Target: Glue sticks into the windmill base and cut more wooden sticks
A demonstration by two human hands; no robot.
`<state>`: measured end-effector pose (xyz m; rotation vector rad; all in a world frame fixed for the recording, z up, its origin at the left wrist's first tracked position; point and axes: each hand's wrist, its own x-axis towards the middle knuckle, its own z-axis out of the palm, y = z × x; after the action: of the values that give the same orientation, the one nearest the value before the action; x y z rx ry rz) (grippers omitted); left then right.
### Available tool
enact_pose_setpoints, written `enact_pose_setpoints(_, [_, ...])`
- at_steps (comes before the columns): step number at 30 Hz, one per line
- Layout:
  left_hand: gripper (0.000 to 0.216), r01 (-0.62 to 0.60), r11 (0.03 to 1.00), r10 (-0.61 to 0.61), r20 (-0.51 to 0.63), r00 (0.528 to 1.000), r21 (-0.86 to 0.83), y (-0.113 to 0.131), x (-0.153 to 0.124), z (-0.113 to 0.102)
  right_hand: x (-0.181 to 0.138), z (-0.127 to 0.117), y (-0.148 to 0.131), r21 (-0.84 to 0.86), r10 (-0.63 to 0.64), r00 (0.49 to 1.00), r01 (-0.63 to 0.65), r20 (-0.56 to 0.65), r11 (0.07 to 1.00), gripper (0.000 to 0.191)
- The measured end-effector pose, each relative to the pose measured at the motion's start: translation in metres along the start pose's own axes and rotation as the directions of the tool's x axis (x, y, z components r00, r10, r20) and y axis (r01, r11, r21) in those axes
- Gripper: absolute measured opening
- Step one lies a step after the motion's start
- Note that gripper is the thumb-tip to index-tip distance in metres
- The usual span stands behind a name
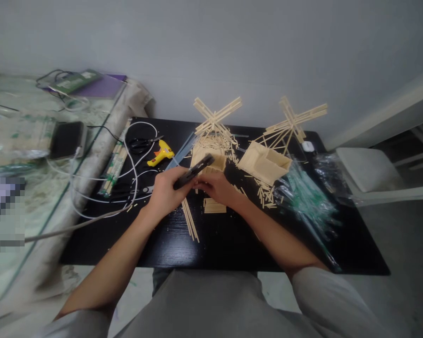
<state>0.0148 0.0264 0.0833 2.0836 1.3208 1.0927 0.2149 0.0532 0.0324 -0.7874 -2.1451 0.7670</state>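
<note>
My left hand (165, 191) is closed around a dark, flat tool like pliers or cutters (193, 172), which angles up to the right. Touching that tool's lower end, my right hand (216, 187) has its fingers curled over thin wooden sticks (190, 220) that lie on the black table (232, 239). A small flat panel of glued sticks (214, 205) lies just below my right hand. Behind the hands stand two stick windmill models (215, 126) (289, 124), each on a box-like base.
A yellow glue gun (161, 154), black scissors (143, 141) and white cables (134, 173) lie at the table's left. Packs of sticks in clear wrappers (303, 197) sit at the right. A cluttered glass-topped surface (28, 155) adjoins the left; a white chair (366, 173) stands right.
</note>
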Motion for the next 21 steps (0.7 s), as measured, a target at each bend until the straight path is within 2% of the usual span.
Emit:
enact_pose_setpoints(5, [0.016,0.064,0.998,-0.063,0.047,0.997,-0.015,0.007,0.000,-0.004,0.000,-0.001,0.000,-0.023,0.002,1.000,-0.002,0.010,1.000,0.024])
enact_pose_setpoints(7, [0.021,0.118,0.993,-0.117,0.068,0.991,-0.006,0.009,-0.002,-0.011,0.000,-0.001,0.000,-0.031,-0.001,1.000,0.002,0.017,1.000,0.027])
enact_pose_setpoints(10, [0.028,0.154,0.986,-0.156,0.025,0.987,0.063,0.010,-0.008,-0.028,0.001,0.000,-0.001,-0.041,0.002,1.000,-0.001,0.025,0.999,0.031])
enact_pose_setpoints(15, [0.037,0.116,0.932,-0.139,0.042,0.989,0.342,0.006,-0.020,-0.050,0.002,0.001,0.000,-0.063,0.014,1.000,-0.012,0.027,0.998,0.037])
enact_pose_setpoints(21, [0.048,-0.037,0.728,-0.129,0.189,0.973,0.685,0.018,-0.023,-0.054,0.003,0.005,0.005,-0.099,0.016,1.000,-0.014,0.019,0.995,0.034])
